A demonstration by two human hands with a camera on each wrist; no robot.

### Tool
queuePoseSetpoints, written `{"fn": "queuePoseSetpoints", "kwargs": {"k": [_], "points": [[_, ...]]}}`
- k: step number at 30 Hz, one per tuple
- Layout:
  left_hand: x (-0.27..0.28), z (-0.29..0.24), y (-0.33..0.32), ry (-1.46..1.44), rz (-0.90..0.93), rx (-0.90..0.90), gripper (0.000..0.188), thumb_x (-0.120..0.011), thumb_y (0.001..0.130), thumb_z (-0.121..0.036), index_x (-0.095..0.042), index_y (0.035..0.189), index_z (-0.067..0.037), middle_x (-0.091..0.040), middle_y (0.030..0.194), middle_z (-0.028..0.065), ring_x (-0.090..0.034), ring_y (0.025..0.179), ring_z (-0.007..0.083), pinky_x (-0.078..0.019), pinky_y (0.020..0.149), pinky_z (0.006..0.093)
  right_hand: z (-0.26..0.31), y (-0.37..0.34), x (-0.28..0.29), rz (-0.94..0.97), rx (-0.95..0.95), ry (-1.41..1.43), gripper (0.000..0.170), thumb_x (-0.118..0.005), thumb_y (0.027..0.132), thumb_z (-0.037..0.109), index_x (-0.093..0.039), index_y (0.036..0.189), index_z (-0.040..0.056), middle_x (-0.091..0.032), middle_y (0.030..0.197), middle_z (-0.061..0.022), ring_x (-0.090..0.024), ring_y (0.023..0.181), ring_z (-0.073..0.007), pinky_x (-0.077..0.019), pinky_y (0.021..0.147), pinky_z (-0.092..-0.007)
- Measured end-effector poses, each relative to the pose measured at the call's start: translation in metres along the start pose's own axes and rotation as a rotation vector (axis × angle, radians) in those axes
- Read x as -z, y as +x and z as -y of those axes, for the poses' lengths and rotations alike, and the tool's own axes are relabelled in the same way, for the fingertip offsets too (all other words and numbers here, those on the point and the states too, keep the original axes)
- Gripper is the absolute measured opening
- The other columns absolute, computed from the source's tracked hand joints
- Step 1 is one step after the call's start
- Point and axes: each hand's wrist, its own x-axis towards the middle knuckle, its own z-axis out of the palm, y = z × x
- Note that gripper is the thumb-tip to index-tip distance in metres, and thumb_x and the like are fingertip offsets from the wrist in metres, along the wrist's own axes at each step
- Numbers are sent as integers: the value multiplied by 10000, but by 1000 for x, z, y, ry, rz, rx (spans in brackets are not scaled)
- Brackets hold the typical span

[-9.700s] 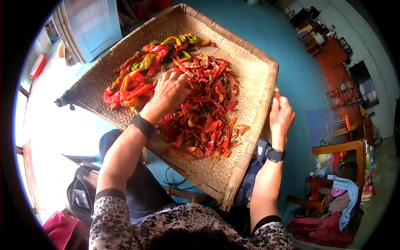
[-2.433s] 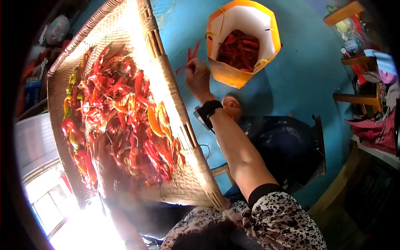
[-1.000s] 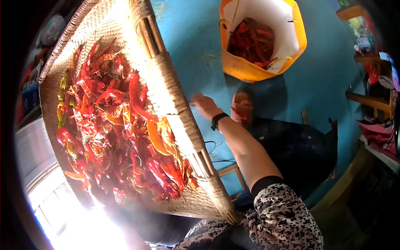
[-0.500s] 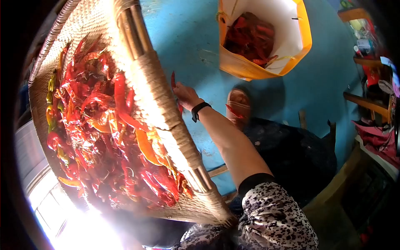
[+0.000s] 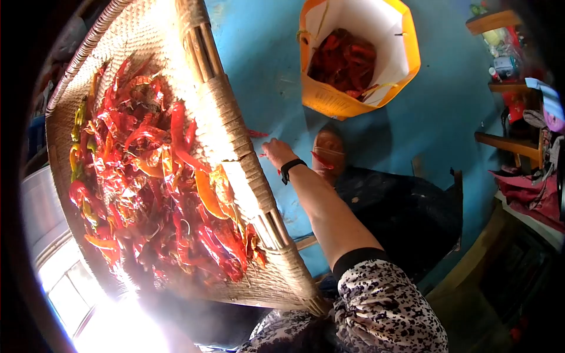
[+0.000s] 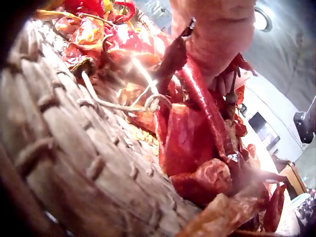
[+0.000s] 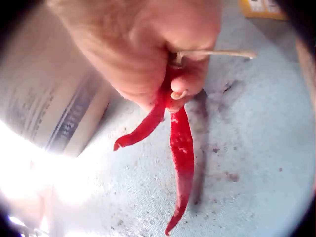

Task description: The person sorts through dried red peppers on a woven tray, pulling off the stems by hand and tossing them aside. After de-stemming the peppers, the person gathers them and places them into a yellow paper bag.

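A large woven tray [image 5: 226, 123] heaped with red chili peppers [image 5: 141, 141] fills the left of the head view. Beyond its right rim, low over the blue floor, my right hand [image 5: 279, 154] pinches red chili peppers [image 7: 181, 153]. Two of their tips hang below the fingers in the right wrist view, and a pale stem sticks out sideways. My left hand [image 6: 212, 37] is among dried chilies [image 6: 190, 143] in the tray; in the head view glare hides it. I cannot tell whether its fingers grip any.
A yellow bag [image 5: 409, 59] with a white inside stands on the floor, with red chilies at its bottom. One red chili [image 5: 322, 160] lies on a sandalled foot [image 5: 329, 144] below it. Wooden furniture [image 5: 509, 147] piled with cloths is at the right edge.
Since the oldest frame the view has turned, bringing the yellow bag in. A chili has come onto the foot. Lately my right hand moved slightly right and down, still holding chilies.
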Motion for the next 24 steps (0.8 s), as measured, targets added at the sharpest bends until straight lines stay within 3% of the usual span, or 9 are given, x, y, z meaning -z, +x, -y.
{"fn": "queuePoseSetpoints", "kwargs": {"k": [2, 4, 5, 6, 8, 13, 16, 20, 24], "points": [[7, 6, 0, -219, -32, 87, 200, -476, 984, -319, -475, 1052, -131, -512, 994, -24, -320, 459, 1, -237, 354, 146, 2, -7, 18, -74, -49, 140, 110, -559, 819, 48, -616, 906, 14, -601, 952, -217, -620, 898, -369, -528, 741, -448], [26, 36, 7, 566, -19, -270, 210, -480, 982, -333, -488, 1038, -130, -526, 943, -25, -329, 460, 5, -232, 358, 151, 14, 2, 49, -166, -3, 171, 108, -558, 820, 50, -605, 909, 12, -590, 940, -218, -610, 888, -376, -522, 738, -453], [-9, 2, 2, -194, -85, 133, 218, -480, 981, -340, -504, 1029, -129, -536, 902, -26, -336, 457, 9, -242, 365, 158, 27, 7, 71, -252, 37, 225, 107, -558, 821, 52, -594, 913, 10, -579, 927, -218, -600, 878, -382, -517, 734, -458], [9, 14, 11, -329, 101, 103, 230, -479, 982, -346, -511, 1039, -126, -539, 920, -25, -340, 462, 10, -260, 375, 164, 38, 9, 95, -338, 82, 281, 108, -558, 822, 54, -583, 916, 8, -568, 915, -218, -590, 867, -388, -511, 730, -463], [2, -15, 5, -281, 129, 377, 294, -477, 982, -371, -528, 1189, -168, -506, 1182, -30, -483, 822, 72, -403, 649, 197, 58, 3, 156, -490, 103, 241, 86, -555, 827, 62, -575, 891, 9, -571, 885, -213, -586, 854, -394, -506, 715, -466], [-8, -17, 9, -373, 205, 292, 180, -541, 957, -317, -603, 1038, -169, -596, 974, -92, -415, 657, 2, -313, 555, 149, 66, -14, 280, -1129, 187, 213, 109, -618, 763, 21, -511, 779, 30, -590, 662, -178, -595, 692, -395, -480, 619, -425], [-11, -1, 15, -323, -11, 283, 218, -541, 951, -365, -602, 1056, -184, -514, 669, -99, -408, 498, 7, -285, 407, 160, 55, -32, 331, -1140, 29, 202, 162, -638, 781, 58, -504, 867, 25, -610, 819, -191, -616, 815, -382, -495, 672, -441], [-15, -5, 19, -359, 69, 188, 223, -553, 949, -342, -607, 1082, -170, -557, 740, -83, -430, 553, 4, -314, 449, 151, 33, -69, 350, -701, -377, -170, 476, -713, 760, 191, -508, 1177, 89, -499, 1132, -183, -572, 983, -375, -485, 825, -464], [-21, -34, 6, -443, 63, 309, 259, -575, 945, -271, -605, 1157, -125, -617, 890, -68, -435, 574, 17, -336, 470, 150, 25, -65, 293, -644, -106, -289, 393, -676, 790, 218, -536, 1097, 16, -562, 1048, -235, -558, 971, -430, -489, 814, -493]]}}
